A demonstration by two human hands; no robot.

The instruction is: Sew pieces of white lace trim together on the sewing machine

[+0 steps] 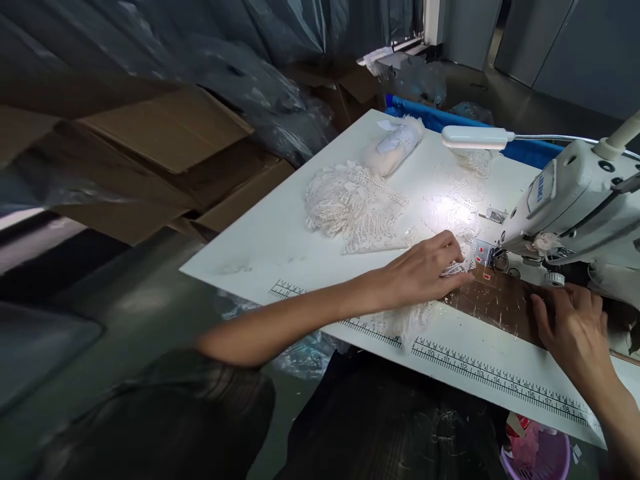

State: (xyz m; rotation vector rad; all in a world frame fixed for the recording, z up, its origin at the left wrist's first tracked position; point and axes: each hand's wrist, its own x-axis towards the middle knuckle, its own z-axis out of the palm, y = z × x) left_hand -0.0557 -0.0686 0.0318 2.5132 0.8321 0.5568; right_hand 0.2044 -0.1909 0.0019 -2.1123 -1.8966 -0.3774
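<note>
White lace trim [457, 267] lies by the needle of a sewing machine [560, 193], under the machine's bright lamp. My left hand [425, 270] is bent over this lace, its fingers curled and closed on it just left of the presser foot. Part of the lace comes out below that hand and hangs towards the table's front edge. My right hand [575, 327] rests on the brown machine bed [500, 307], right of the needle, with thumb and fingers apart. Its fingertips are partly hidden in the shade under the machine arm. Loose threads are scattered on the bed.
A heap of lace [350, 203] and a wrapped pale bundle [397, 147] lie on the white table [260, 253]. A ruler scale runs along its front edge. Cardboard boxes [165, 133] stand left. A blue-edged container [430, 117] is behind, a purple basket [560, 460] below right.
</note>
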